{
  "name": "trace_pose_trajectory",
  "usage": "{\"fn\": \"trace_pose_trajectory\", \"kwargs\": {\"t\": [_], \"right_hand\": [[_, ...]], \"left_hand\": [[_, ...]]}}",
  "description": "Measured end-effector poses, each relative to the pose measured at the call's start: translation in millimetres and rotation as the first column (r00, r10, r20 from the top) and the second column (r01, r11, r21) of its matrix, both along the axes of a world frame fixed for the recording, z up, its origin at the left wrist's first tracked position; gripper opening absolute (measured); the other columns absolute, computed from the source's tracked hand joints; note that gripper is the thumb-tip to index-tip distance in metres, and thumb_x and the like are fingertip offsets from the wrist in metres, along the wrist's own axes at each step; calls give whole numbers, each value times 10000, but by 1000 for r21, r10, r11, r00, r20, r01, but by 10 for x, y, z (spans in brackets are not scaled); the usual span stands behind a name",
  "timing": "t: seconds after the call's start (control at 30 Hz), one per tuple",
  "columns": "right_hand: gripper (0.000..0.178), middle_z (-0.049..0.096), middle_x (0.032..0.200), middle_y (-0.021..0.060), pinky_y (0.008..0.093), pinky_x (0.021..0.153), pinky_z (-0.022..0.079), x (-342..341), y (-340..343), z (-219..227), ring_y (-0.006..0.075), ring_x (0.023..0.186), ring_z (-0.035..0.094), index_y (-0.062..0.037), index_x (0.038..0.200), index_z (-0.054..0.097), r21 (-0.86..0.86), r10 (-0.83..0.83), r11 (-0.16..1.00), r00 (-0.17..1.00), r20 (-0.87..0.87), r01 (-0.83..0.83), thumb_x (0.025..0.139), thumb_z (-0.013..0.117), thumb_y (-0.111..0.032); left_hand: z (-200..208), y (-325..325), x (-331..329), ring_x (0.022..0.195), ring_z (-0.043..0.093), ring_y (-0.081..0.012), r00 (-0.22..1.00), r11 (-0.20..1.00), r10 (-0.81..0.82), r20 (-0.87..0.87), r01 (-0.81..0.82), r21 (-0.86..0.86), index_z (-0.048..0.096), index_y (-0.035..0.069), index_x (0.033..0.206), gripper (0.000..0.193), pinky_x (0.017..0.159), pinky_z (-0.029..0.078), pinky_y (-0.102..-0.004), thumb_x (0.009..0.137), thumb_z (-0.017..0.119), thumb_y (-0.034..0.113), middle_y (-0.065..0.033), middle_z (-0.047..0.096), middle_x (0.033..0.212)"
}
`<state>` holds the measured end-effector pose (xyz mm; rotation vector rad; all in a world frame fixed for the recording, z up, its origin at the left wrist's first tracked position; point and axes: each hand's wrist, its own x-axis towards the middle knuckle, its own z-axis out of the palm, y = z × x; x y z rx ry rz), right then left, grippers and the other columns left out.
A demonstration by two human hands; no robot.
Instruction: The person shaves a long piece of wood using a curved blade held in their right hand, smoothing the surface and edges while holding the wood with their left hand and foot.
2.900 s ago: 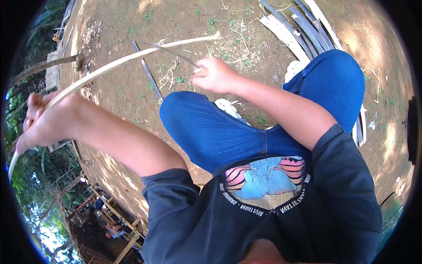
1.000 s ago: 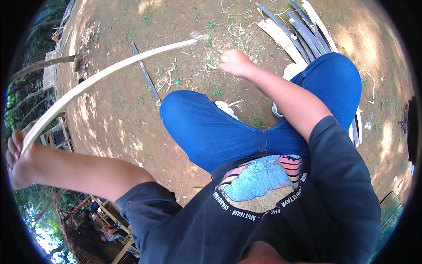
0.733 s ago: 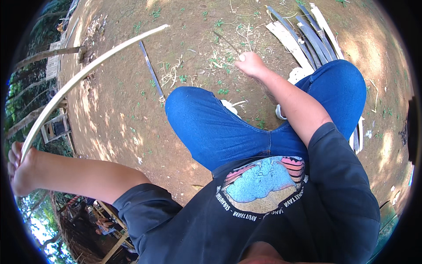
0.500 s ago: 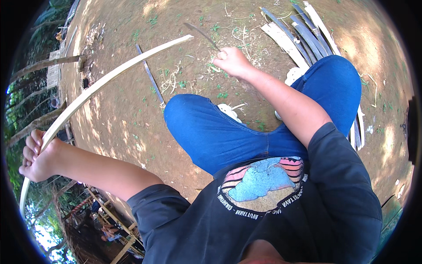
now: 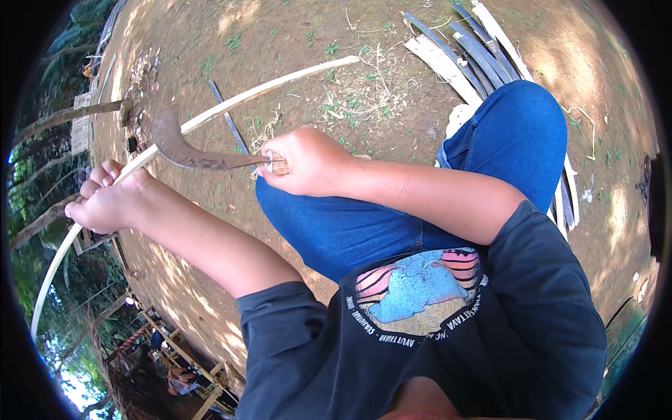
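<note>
My left hand (image 5: 108, 199) is closed around a long, pale strip of split bamboo (image 5: 241, 98), which runs from the lower left up toward the top middle. In my right hand (image 5: 308, 161), closed in a fist, is the wooden handle of a sickle-shaped knife (image 5: 203, 157). Its dark, rusty blade points left and curves upward at the tip. The blade's curved end lies across the strip in the picture, just beyond my left hand; whether it touches the strip I cannot tell. Both arms are stretched out over the ground to the left of my knees.
Several dark and pale bamboo slats (image 5: 483, 59) lie on the dirt beyond my right knee. A narrow dark slat (image 5: 227, 115) lies beyond my left knee. Curly shavings (image 5: 364, 91) litter the ground ahead. Wooden poles (image 5: 63, 119) and trees stand at the far left.
My right hand has swung left and nearer, bringing the knife to the strip beside my left hand. My left hand has moved up and right, shifting the strip rightward.
</note>
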<state>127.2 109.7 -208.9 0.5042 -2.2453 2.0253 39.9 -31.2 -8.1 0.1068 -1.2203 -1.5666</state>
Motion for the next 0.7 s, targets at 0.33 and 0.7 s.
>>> {"fn": "trace_pose_trajectory", "kwargs": {"t": [0.33,0.7], "right_hand": [[190,657,720,144,429,635,514,-302,474,-1012,326,668,648,-69,833,650,273,-116,962,943,313,27,776,652,-250],[193,660,721,152,418,637,520,-414,599,-1206,295,660,657,-60,816,653,279,-128,959,956,265,52,779,646,-250]], "left_hand": [[-2,-251,-100,451,212,-145,998,999,6,62,-10,50,166,153,655,432,393,203,-280,990,329,372,4,178,556],[316,-566,-197,418,211,-129,993,993,-117,9,117,-7,189,167,639,407,373,202,-263,981,328,337,18,167,536]]}}
